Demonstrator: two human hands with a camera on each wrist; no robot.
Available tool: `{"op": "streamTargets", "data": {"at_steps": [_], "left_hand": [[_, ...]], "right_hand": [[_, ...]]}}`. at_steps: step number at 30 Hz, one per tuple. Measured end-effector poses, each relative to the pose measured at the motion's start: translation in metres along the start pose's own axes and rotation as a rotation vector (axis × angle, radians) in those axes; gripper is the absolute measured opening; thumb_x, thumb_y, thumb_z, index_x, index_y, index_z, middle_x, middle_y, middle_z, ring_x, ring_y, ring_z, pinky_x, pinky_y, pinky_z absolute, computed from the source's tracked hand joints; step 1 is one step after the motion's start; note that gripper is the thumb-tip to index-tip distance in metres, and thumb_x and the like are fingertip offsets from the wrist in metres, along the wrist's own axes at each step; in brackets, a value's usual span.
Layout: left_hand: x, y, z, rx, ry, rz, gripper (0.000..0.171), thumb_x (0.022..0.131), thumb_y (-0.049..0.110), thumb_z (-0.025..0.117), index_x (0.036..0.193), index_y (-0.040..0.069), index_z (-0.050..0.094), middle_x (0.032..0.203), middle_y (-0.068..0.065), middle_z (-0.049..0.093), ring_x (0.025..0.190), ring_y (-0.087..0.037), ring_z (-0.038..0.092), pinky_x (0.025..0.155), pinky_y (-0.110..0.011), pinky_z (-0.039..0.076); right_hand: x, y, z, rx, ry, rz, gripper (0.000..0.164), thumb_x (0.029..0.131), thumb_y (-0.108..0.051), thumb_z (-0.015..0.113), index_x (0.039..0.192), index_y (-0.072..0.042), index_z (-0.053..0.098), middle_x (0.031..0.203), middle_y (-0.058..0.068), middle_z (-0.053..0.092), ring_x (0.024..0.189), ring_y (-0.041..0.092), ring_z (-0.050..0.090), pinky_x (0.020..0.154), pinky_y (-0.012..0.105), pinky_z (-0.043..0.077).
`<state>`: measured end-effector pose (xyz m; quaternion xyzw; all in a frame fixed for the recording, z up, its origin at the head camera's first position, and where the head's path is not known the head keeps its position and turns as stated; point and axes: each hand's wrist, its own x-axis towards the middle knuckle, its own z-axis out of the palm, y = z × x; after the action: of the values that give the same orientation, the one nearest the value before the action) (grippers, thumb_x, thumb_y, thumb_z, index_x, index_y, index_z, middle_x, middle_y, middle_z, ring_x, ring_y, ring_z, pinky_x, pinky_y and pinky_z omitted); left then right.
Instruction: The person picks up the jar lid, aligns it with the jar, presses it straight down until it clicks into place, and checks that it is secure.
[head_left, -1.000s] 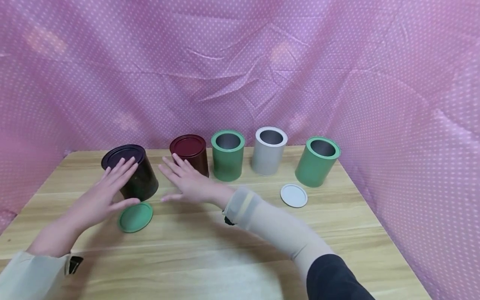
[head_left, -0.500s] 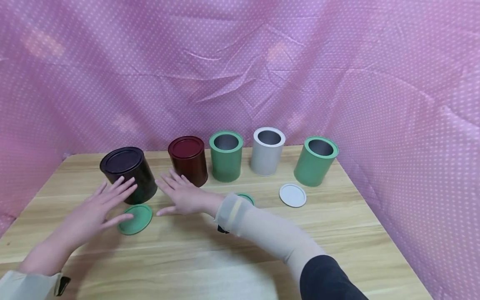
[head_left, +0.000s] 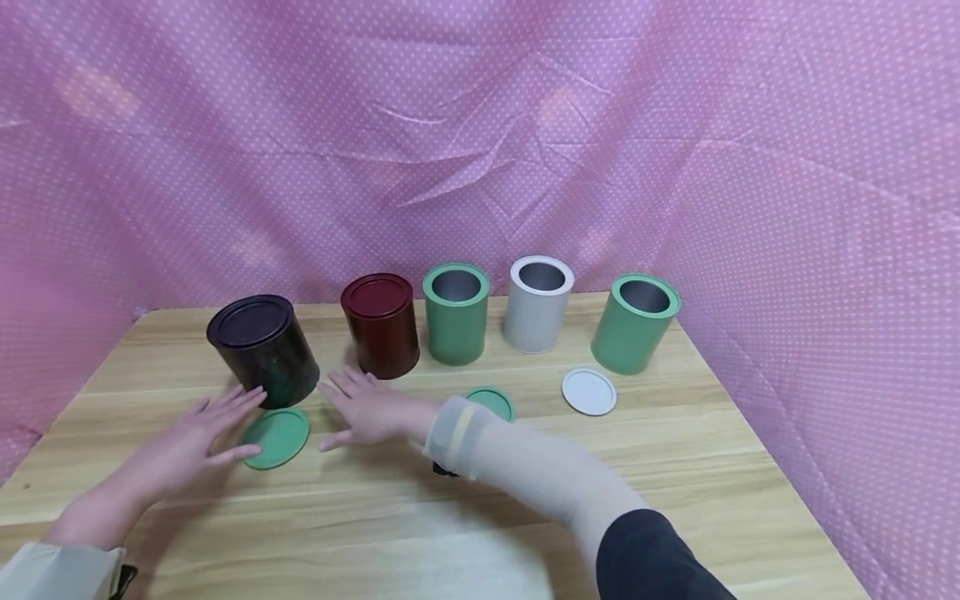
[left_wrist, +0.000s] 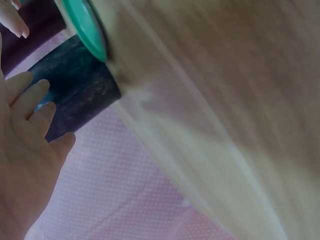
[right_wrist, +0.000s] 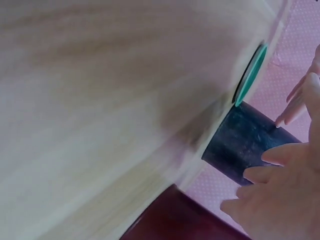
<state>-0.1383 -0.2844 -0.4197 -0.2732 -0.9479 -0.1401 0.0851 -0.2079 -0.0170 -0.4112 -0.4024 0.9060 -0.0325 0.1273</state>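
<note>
A black can (head_left: 273, 354) with its lid on stands at the left of the table. In front of it a green lid (head_left: 281, 440) lies flat. My left hand (head_left: 183, 442) is left of that lid, fingers spread, fingertips overlapping the foot of the black can in the head view; whether they touch it I cannot tell. My right hand (head_left: 371, 412), fingers spread and holding nothing, hovers right of the green lid and in front of a lidded dark red can (head_left: 386, 337). Both wrist views show the black can (left_wrist: 75, 85) beyond the fingers.
Farther right stand a lidless green can (head_left: 456, 325), a lidless white can (head_left: 534, 317) and a second lidless green can (head_left: 628, 337). A white lid (head_left: 588, 392) lies before them. Another green lid (head_left: 491, 402) is partly behind the right sleeve. Pink dotted cloth (head_left: 480, 142) surrounds the table.
Both hands have drawn back from the black and red cans and sunk lower toward the table. The second green lid, earlier hidden by the right arm, now shows. Cans and lids stay put.
</note>
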Motion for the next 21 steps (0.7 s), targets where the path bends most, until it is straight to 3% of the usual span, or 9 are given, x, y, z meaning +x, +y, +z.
{"op": "streamTargets", "data": {"at_steps": [3, 6, 14, 21], "left_hand": [[-0.003, -0.003, 0.005, -0.003, -0.023, -0.031, 0.074, 0.086, 0.034, 0.071, 0.147, 0.008, 0.040, 0.146, -0.026, 0.042, 0.140, -0.041, 0.031, 0.119, -0.057, 0.011], [-0.005, -0.006, 0.008, -0.012, -0.032, -0.061, 0.075, 0.084, 0.034, 0.073, 0.146, 0.006, 0.042, 0.144, -0.028, 0.043, 0.128, -0.052, 0.042, 0.112, -0.065, 0.019], [-0.006, -0.014, 0.009, -0.037, -0.148, -0.167, 0.083, 0.084, 0.041, 0.072, 0.144, -0.006, 0.038, 0.142, -0.034, 0.040, 0.125, -0.057, 0.041, 0.097, -0.073, 0.029], [-0.005, -0.009, 0.015, -0.017, -0.197, -0.195, 0.092, 0.081, 0.047, 0.073, 0.140, -0.013, 0.038, 0.140, -0.038, 0.039, 0.124, -0.056, 0.043, 0.095, -0.072, 0.032]], "right_hand": [[0.003, 0.000, 0.008, 0.002, -0.017, 0.001, 0.093, 0.088, -0.069, 0.047, 0.157, -0.020, 0.008, 0.164, 0.001, 0.007, 0.151, 0.019, 0.006, 0.122, 0.029, 0.010], [0.005, -0.001, 0.014, 0.028, -0.044, 0.027, 0.094, 0.087, -0.069, 0.047, 0.157, -0.021, 0.007, 0.164, 0.000, 0.005, 0.151, 0.018, 0.005, 0.122, 0.028, 0.010], [0.010, -0.004, 0.018, 0.084, -0.076, 0.115, 0.092, 0.086, -0.070, 0.048, 0.157, -0.026, 0.010, 0.164, -0.003, 0.010, 0.151, 0.015, 0.007, 0.122, 0.028, 0.014], [0.011, -0.007, 0.021, 0.084, -0.082, 0.131, 0.094, 0.086, -0.069, 0.051, 0.157, -0.022, 0.012, 0.163, -0.001, 0.014, 0.151, 0.021, 0.011, 0.121, 0.027, 0.015]]}}
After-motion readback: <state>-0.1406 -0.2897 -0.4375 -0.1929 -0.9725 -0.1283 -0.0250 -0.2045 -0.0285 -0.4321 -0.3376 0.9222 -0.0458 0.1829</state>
